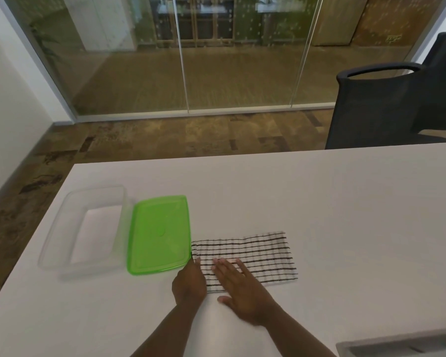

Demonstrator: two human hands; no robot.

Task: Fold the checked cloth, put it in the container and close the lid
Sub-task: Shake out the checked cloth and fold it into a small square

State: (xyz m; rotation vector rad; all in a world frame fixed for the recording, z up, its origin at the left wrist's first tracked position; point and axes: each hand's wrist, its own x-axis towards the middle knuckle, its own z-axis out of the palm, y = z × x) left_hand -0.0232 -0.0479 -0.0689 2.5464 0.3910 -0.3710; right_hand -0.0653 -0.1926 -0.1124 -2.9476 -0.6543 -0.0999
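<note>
Soft even daylight, slight motion blur, wide-angle edge warping.

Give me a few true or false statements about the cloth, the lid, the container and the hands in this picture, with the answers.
1. The lid is closed on the container. False: it lies on the table, to the right of the open container.
2. The cloth lies on the table, not in the container. True.
3. The right hand rests flat on the cloth. True.
4. The container holds a folded cloth. False: it is empty.
5. The left hand is at the cloth's left end, near the lid. True.
6. The lid is blue. False: it is green.
</note>
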